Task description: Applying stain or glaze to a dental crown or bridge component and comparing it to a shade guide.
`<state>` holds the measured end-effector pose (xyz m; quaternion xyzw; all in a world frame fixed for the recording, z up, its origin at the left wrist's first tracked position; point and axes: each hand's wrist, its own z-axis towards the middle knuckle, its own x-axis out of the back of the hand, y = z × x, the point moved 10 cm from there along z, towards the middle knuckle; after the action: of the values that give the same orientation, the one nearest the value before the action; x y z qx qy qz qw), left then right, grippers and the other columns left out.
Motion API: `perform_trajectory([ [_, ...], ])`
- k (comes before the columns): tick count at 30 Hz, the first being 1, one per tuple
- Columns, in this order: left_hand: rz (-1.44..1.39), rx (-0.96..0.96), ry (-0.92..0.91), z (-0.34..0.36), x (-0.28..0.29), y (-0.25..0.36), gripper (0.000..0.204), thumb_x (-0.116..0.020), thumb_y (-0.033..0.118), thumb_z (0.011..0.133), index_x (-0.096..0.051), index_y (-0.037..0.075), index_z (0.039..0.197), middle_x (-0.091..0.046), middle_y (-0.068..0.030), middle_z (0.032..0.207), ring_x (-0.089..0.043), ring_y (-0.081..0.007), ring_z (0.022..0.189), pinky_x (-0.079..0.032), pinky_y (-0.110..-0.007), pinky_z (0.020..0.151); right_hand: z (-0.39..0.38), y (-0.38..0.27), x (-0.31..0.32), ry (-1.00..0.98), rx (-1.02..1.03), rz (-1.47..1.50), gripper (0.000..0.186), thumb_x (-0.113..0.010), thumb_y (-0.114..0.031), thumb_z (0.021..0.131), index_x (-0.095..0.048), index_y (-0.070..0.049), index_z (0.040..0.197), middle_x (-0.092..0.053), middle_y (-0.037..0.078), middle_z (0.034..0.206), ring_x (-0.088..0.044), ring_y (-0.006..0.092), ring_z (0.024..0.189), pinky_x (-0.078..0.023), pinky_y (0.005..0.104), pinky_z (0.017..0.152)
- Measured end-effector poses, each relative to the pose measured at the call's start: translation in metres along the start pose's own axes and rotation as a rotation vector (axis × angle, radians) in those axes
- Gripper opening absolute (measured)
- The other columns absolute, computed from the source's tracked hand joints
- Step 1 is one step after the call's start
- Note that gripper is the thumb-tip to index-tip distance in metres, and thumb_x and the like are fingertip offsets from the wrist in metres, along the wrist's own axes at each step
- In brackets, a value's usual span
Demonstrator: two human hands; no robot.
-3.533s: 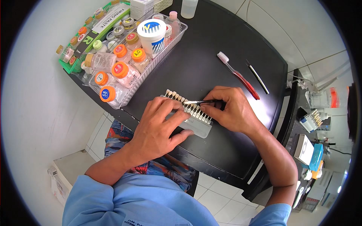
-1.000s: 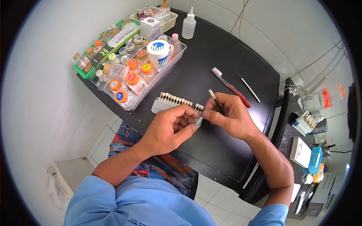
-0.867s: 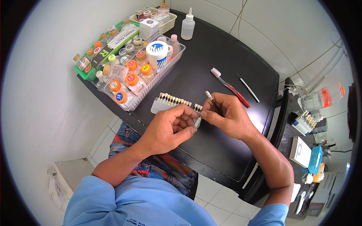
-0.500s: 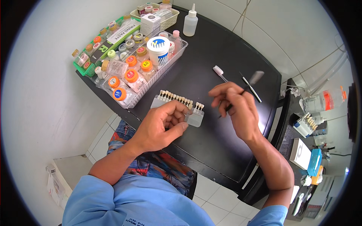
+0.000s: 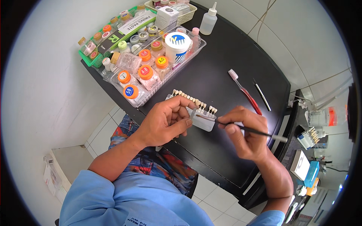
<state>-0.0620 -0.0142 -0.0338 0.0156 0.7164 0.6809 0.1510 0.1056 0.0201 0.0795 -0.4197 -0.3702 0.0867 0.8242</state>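
Observation:
My left hand (image 5: 166,120) is closed, thumb and forefinger pinching a tooth shade tab (image 5: 194,112), upright with its tooth-shaped end on top. In my right hand (image 5: 247,132) is a thin brush (image 5: 260,132) with a dark handle and a pale far end, held like a pen. The brush's fine tip reaches toward the tab, close beside it; whether they touch I cannot tell. Behind my left hand lies a shade guide (image 5: 205,123), a pale holder with a row of tooth-shaped tabs, partly hidden by my fingers.
A red toothbrush (image 5: 247,94) and a slim black-and-white tool (image 5: 262,96) lie right of centre on the black table (image 5: 215,75). Far left, a clear basket (image 5: 171,71) holds several jars. A squeeze bottle (image 5: 208,22) stands at the back. Another shade guide (image 5: 307,139) sits on the right-hand counter.
My right hand has turned and come down, bringing the brush tip leftward to the tab in my left hand. The toothbrush handle is now uncovered. The whole view has shifted slightly.

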Motion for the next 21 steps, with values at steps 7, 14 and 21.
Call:
perform_trajectory([
  [7, -0.054, -0.004, -0.037, 0.000, -0.001, -0.002, 0.033, -0.066, 0.000, 0.102, -0.059, -0.002, 0.134, -0.063, -0.0023, 0.088, -0.065, -0.0073, 0.072, -0.050, -0.021, 0.061, 0.005, -0.023, -0.017, -0.037, 0.168, -0.161, 0.021, -0.078, -0.002, 0.089, -0.075, 0.005, 0.109, -0.075, 0.018, 0.089, -0.072, 0.0296, 0.071, -0.056, 0.0392, 0.063],
  [14, -0.072, -0.018, -0.055, 0.000, -0.003, -0.001, 0.034, -0.067, 0.000, 0.102, -0.058, -0.001, 0.134, -0.063, -0.0020, 0.087, -0.064, -0.0069, 0.071, -0.049, -0.020, 0.061, 0.005, -0.026, -0.021, -0.060, 0.175, -0.171, 0.020, -0.078, 0.002, 0.086, -0.076, 0.005, 0.106, -0.076, 0.018, 0.089, -0.072, 0.0310, 0.071, -0.056, 0.0393, 0.062],
  [21, -0.083, -0.034, -0.060, -0.001, -0.002, 0.000, 0.033, -0.068, 0.000, 0.101, -0.058, -0.001, 0.133, -0.064, -0.0023, 0.087, -0.064, -0.0067, 0.070, -0.048, -0.020, 0.059, 0.006, -0.023, -0.010, 0.001, 0.143, -0.230, 0.018, -0.076, 0.004, 0.084, -0.076, 0.006, 0.102, -0.076, 0.018, 0.088, -0.072, 0.0295, 0.069, -0.056, 0.0380, 0.062],
])
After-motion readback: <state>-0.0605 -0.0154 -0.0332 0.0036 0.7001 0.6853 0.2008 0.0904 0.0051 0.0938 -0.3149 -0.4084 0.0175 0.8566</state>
